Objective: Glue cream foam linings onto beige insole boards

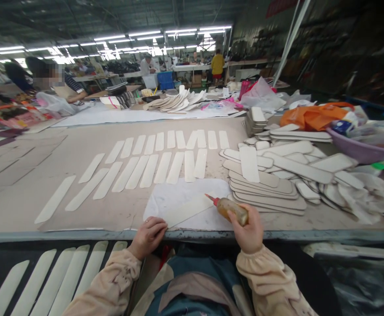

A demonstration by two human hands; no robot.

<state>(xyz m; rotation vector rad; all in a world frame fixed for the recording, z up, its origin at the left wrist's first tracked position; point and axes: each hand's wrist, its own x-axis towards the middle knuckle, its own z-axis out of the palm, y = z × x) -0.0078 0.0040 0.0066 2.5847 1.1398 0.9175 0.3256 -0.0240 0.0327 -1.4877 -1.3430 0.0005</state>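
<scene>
My right hand (249,226) is wrapped round a squeeze bottle (229,210) of amber liquid, which looks like glue. Its red nozzle points left and touches or hovers just over the far end of a long off-white strip (188,211); I cannot tell which. This strip lies slanted on a white sheet (157,197) at the table's front edge. At the strip's near end is my left hand (149,237), fingers curled together and pinching or pressing that end. Beyond the sheet, similar off-white strips (149,171) lie in two rows.
On the right, grey-edged padded pieces (264,188) are heaped beside a purple basin (359,147) holding bags. An orange bag (313,116) sits behind them. More strips (58,272) lie on a dark surface below the table's left front edge. People work at tables farther back.
</scene>
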